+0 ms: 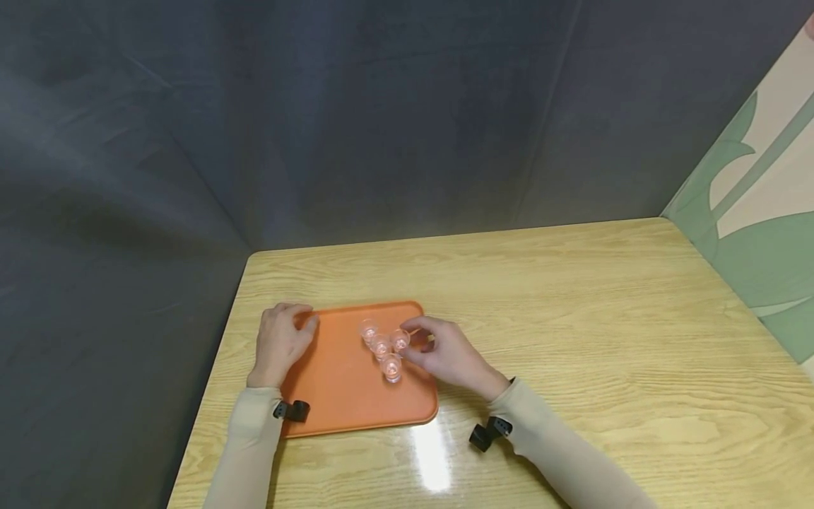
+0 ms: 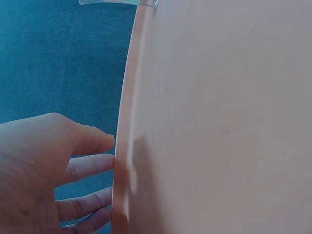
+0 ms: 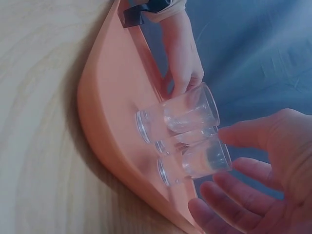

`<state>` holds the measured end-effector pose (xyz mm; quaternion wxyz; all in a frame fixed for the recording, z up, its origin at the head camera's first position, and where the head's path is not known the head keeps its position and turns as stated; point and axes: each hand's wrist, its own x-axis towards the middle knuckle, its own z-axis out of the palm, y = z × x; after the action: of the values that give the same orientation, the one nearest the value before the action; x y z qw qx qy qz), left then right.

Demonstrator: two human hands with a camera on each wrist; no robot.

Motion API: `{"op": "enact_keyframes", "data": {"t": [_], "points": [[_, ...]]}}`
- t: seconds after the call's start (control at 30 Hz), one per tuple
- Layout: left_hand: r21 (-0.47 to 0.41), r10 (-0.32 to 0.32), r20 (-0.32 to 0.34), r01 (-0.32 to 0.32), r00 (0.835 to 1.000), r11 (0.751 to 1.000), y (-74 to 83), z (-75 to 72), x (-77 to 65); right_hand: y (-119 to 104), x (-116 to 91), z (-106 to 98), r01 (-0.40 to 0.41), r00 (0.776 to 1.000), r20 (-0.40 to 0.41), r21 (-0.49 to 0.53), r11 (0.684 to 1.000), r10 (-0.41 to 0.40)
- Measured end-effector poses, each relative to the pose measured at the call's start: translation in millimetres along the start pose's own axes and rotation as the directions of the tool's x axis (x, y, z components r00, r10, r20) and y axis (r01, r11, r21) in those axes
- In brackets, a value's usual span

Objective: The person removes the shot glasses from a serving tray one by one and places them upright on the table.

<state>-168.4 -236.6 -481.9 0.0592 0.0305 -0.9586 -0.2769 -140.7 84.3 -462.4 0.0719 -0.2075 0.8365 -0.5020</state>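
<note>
Several small clear shot glasses (image 1: 392, 367) stand upright, grouped closely on the right half of an orange tray (image 1: 337, 396). My right hand (image 1: 445, 351) reaches in from the right and pinches the rim of the rightmost glass (image 1: 400, 341) between thumb and forefinger. In the right wrist view its other fingers spread loosely beside that glass (image 3: 195, 163). At the tray's far left corner is my left hand (image 1: 280, 344). The left wrist view shows its fingertips (image 2: 105, 161) against the outer side of the tray's raised rim (image 2: 127, 117), fingers relaxed.
The tray lies on a wood-grain table (image 1: 572, 311), near its left side. A dark cloth (image 1: 407, 127) hangs behind and to the left. At the right is a wall with a green leaf pattern (image 1: 763, 254). Both wrists wear black straps with small cameras (image 1: 486, 435).
</note>
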Motion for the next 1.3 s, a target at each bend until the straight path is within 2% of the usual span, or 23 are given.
{"op": "enact_keyframes", "data": {"t": [0.17,0.8,1.13,1.3], "points": [[0.015,-0.010,0.014,0.010,1.000,1.000,0.9,-1.1,-0.1,1.7,1.0,1.5,0.015,1.000,0.001,-0.007,1.000,-0.015],[0.055,0.022,0.016,-0.023,1.000,0.998,1.6,-1.0,-1.6,4.1,4.7,5.0,0.019,1.000,-0.002,-0.065,0.998,-0.019],[0.061,0.020,0.020,-0.021,1.000,0.998,1.6,-0.9,-2.0,6.4,5.1,4.0,0.011,1.000,-0.017,-0.036,0.999,-0.011],[0.054,0.018,0.023,-0.020,1.000,0.998,1.4,-1.0,-2.2,7.1,5.7,3.2,-0.017,0.999,-0.038,-0.008,1.000,0.017]]}}
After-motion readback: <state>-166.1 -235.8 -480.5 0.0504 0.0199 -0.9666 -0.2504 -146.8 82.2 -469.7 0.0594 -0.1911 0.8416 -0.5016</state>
